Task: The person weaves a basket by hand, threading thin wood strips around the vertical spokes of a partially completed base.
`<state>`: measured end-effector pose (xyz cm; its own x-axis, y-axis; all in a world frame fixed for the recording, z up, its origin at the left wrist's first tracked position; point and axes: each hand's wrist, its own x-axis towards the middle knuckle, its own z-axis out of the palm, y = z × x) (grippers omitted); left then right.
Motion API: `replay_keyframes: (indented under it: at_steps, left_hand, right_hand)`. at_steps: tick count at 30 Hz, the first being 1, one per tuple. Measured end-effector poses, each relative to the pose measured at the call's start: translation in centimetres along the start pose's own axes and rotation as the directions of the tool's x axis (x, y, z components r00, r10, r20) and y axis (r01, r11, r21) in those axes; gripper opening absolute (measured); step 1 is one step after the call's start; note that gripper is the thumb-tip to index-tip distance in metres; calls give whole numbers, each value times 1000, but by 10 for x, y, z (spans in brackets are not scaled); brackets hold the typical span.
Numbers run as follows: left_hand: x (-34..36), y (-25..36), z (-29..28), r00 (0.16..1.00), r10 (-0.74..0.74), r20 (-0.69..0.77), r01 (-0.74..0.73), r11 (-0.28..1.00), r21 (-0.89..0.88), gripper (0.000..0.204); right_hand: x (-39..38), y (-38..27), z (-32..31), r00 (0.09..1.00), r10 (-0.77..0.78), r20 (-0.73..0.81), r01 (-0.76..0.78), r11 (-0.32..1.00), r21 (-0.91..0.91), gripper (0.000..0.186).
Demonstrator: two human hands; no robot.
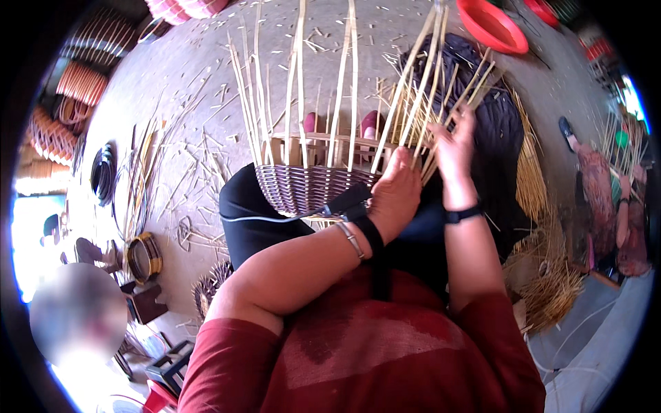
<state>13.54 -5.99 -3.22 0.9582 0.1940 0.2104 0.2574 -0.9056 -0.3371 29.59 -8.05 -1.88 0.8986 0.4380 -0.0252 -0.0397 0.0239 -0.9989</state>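
A half-woven dark brown basket (303,189) rests across my lap, with long pale stakes (342,89) standing up from its rim. A wooden frame (320,148) shows inside the stakes. My left hand (398,191) is closed around the basket's right edge, at the foot of several stakes. To its right, my right hand (454,146) is raised among the right-hand stakes with its fingers curled. Whatever thin piece may be between those fingers is too small to make out. A black device with a grey cable (348,199) sits at my left wrist, hiding part of the weave.
A dark cloth bundle (499,117) and pale strips (530,179) lie to the right. Offcuts litter the concrete floor (186,117). A red basin (492,26) stands ahead; finished baskets (81,82) stack at far left. A black coil (104,173) lies left; another person (606,199) sits far right.
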Motion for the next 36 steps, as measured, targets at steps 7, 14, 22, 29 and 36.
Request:
replay_keyframes:
  at_steps: [7,14,22,29,36]
  left_hand:
    - [1,-26,-7,989,61,133,16,861,-508,51]
    - [-40,-164,-61,973,-229,40,85,189,-978,14]
    - [-101,-165,18,887,-453,-89,107,388,-916,35]
    - [-74,-127,-39,907,-387,-167,162,686,-709,49]
    - [-63,-109,-55,893,-431,-132,247,713,-656,68]
  right_hand:
    - [-63,21,-97,977,202,66,-210,869,447,41]
    - [-74,-134,-15,989,-26,146,-107,554,825,37]
    - [-132,-145,38,662,-407,630,232,910,345,30]
    - [-57,-103,28,902,25,430,-48,998,43,27]
    - [11,-101,144,761,-449,468,648,493,-581,21]
